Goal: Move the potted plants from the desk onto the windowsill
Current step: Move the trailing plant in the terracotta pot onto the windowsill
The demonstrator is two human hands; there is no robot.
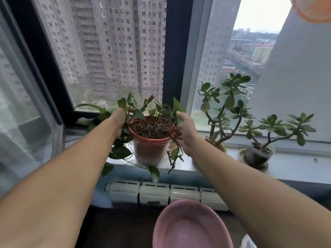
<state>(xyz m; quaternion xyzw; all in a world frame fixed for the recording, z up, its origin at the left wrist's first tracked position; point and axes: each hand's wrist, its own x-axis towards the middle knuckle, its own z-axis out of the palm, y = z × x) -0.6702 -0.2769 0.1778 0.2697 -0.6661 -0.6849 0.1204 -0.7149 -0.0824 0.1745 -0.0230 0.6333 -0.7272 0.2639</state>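
Observation:
An orange-red plastic pot (149,149) with a trailing green vine stands on the white windowsill (290,165), in front of the dark window post. My left hand (117,122) is against the pot's left rim among the leaves. My right hand (185,132) is at the right rim, fingers curled around it with a leaf by the thumb. Two more potted plants stand on the sill to the right: a tall jade plant (223,108) in a yellowish pot and a smaller succulent (258,154) in a clear pot.
A pink round basin (191,224) sits on the dark desk (116,230) below my arms. A white radiator (161,194) runs under the sill. A sheer curtain (23,122) hangs at left, a white curtain (300,77) at right. Window glass and a mesh screen stand directly behind the plants.

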